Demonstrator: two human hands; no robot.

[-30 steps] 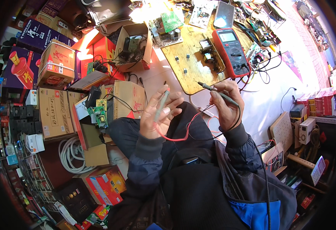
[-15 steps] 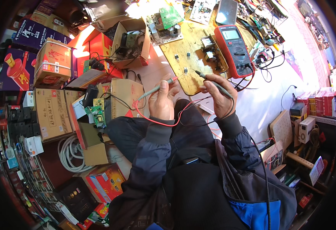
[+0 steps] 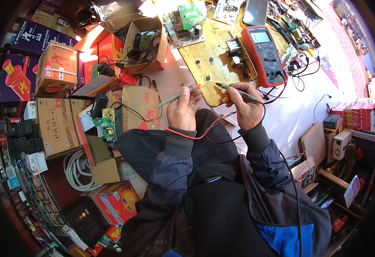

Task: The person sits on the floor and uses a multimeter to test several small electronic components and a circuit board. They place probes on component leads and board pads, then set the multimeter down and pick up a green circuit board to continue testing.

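My left hand [image 3: 181, 113] is closed on a red-tipped test probe [image 3: 171, 99] with a grey handle. In my right hand [image 3: 249, 112] is a black-tipped test probe [image 3: 250, 97]. The two tips point at each other by the legs of a small three-legged transistor [image 3: 208, 78] on the wooden board [image 3: 216, 97]; whether they touch the legs I cannot tell. Two more transistors, one [image 3: 197, 63] on the left and one [image 3: 211, 60] on the right, lie farther up the board. A red multimeter [image 3: 265, 60] with a lit display lies at the right, leads plugged in.
An open circuit assembly [image 3: 238, 60] sits between the transistors and the multimeter. Circuit boards [image 3: 191, 32] and a phone [image 3: 256, 12] lie at the far side. Cardboard boxes [image 3: 141, 105] crowd the left. The red and black leads [image 3: 204, 133] loop over my lap.
Both probe tips have come closer together, near the nearest transistor's legs. The right probe has tilted flatter and its tip has dropped slightly toward me; the left one has shifted slightly right.
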